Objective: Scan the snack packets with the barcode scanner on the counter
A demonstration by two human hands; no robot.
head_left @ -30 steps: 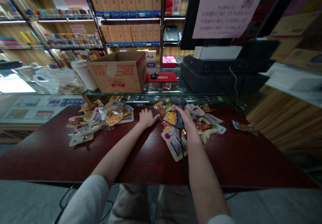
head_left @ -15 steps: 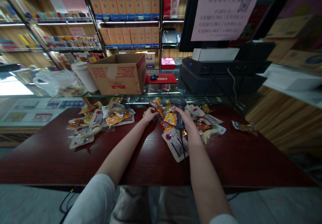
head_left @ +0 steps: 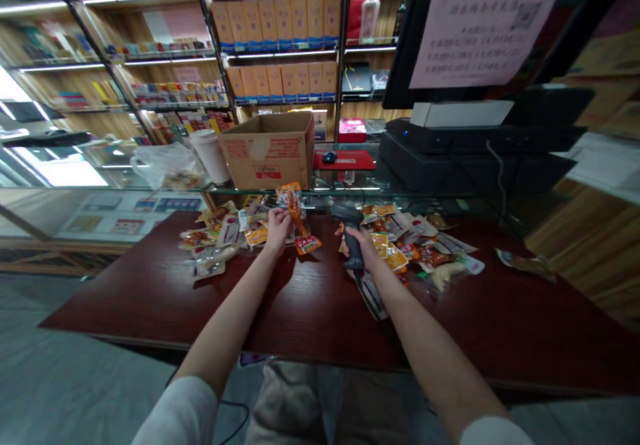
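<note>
Dark red wooden counter [head_left: 120, 285] fills the lower view, butted against a glass display case [head_left: 280, 192], with wooden shelves of orange boxes [head_left: 280, 25] behind. On the case top stand a cardboard carton [head_left: 267, 158] (its inside is hidden from this angle), a white paper cup [head_left: 210, 155] and a plastic bag [head_left: 165, 165]. To the right sits a receipt printer [head_left: 460, 115] below a pink printed notice [head_left: 483, 32].

Snack packets lie on the counter in two loose heaps, a left heap [head_left: 215, 242] and a wider right heap [head_left: 415, 245], with a stray packet [head_left: 525, 265] well apart at far right. Most of the packets are in the heaps; only one is lifted clear.

That one, an orange snack packet [head_left: 299, 218], is up between the heaps, just above the counter. The left hand [head_left: 277, 228] holds it in a narrow pinch of the fingers. The right hand [head_left: 361, 245] sits near the right heap, its fingers closed around the grip of a corded handheld barcode scanner [head_left: 343, 213] (nose turned toward the orange packet, as far as the view shows).
</note>
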